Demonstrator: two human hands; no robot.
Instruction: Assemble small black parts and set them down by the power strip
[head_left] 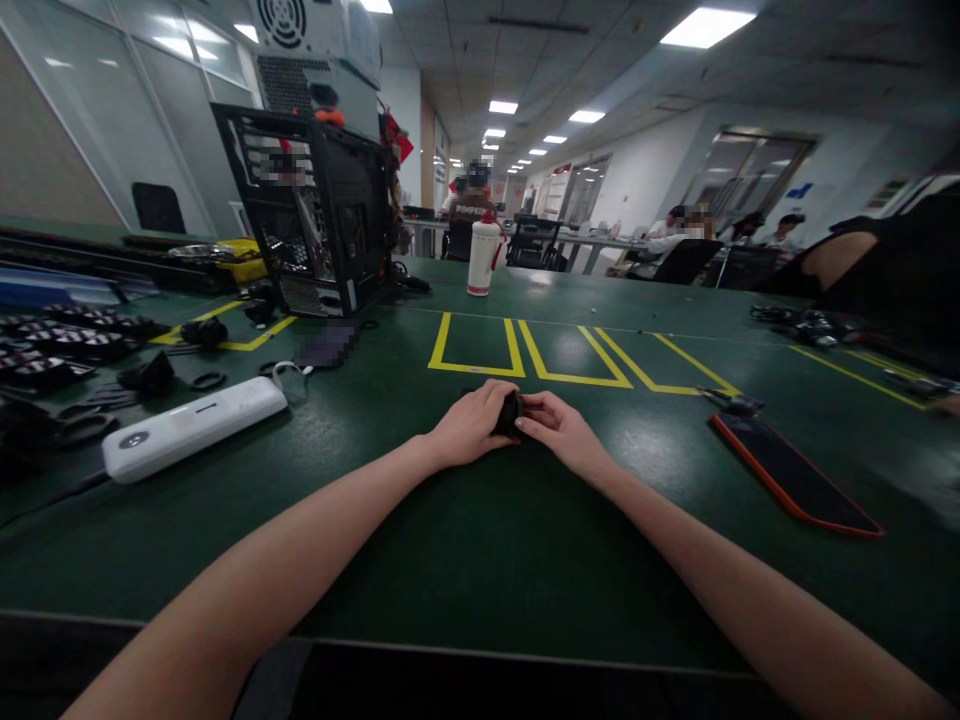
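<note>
Both my hands meet over the middle of the green table [480, 560]. Between them is a small black rounded part [508, 414], mostly covered by my fingers, so its exact kind cannot be made out. My left hand [474, 424] is closed around its left side. From the right, the thumb and fingers of my right hand [561, 430] pinch its edge. Just beyond the hands, yellow tape outlines [476, 370] mark the table top.
To the left lie a white power strip [195, 425], black rings [208, 381] and other black parts [146, 374]. An open computer case [330, 210] stands behind them. A white bottle [484, 257] is upright farther back. An orange-edged phone-like slab [795, 475] lies right.
</note>
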